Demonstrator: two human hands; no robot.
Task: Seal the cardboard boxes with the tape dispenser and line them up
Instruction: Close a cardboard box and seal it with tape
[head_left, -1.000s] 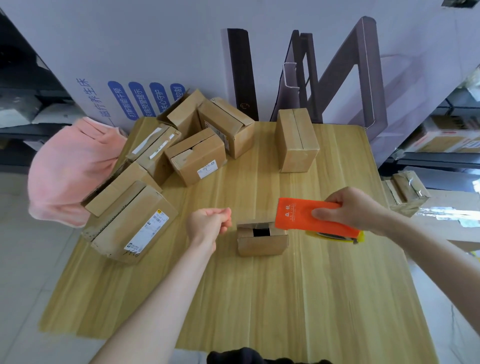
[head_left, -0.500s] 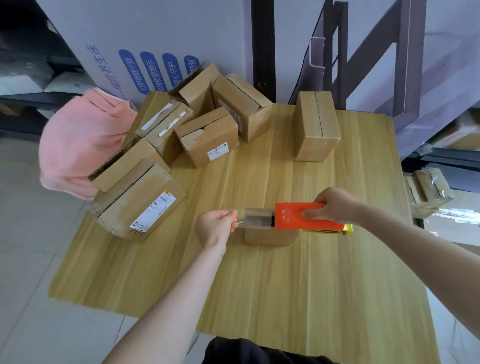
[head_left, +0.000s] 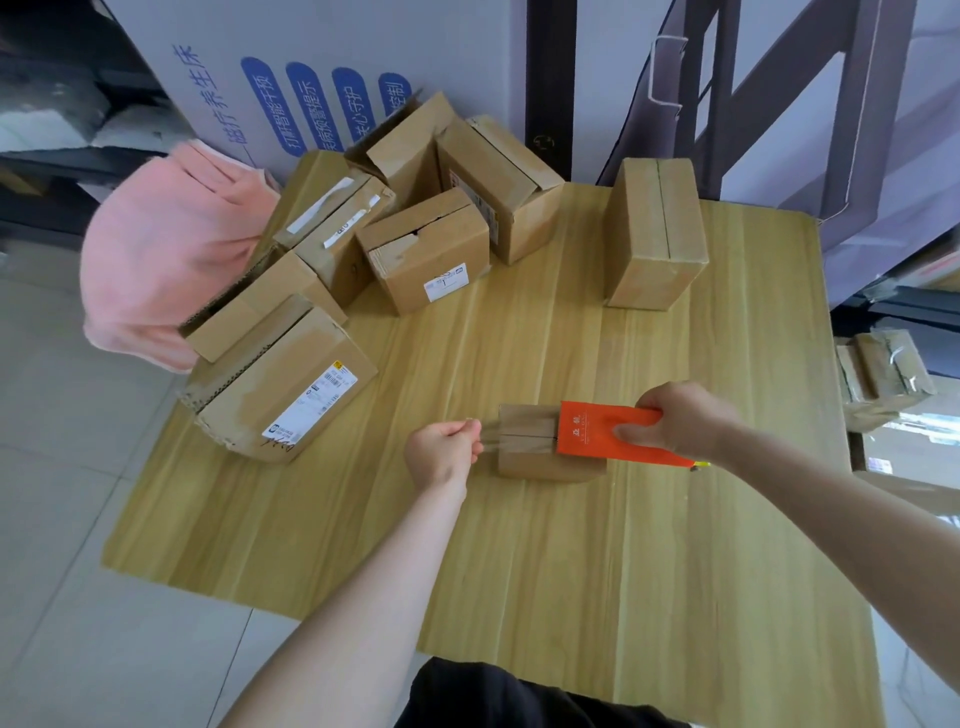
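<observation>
A small cardboard box (head_left: 535, 460) stands on the wooden table (head_left: 571, 571), its top flaps folded down. My right hand (head_left: 675, 421) grips the orange tape dispenser (head_left: 597, 434) held flat over the box's right half. A clear strip of tape (head_left: 514, 436) runs from the dispenser leftward across the box top. My left hand (head_left: 444, 449) pinches the free end of that tape just left of the box. A taller box (head_left: 657, 234) stands alone at the back right.
Several cardboard boxes (head_left: 426, 254) are heaped at the table's back left, the nearest a large labelled one (head_left: 283, 384). A pink cloth (head_left: 166, 249) hangs off the left edge. More boxes (head_left: 883, 374) sit off the table to the right. A large printed carton stands behind.
The box's open top is now covered by its flaps. My left hand took the tape end and pulled it left while the dispenser stayed over the box. The camera tilted closer.
</observation>
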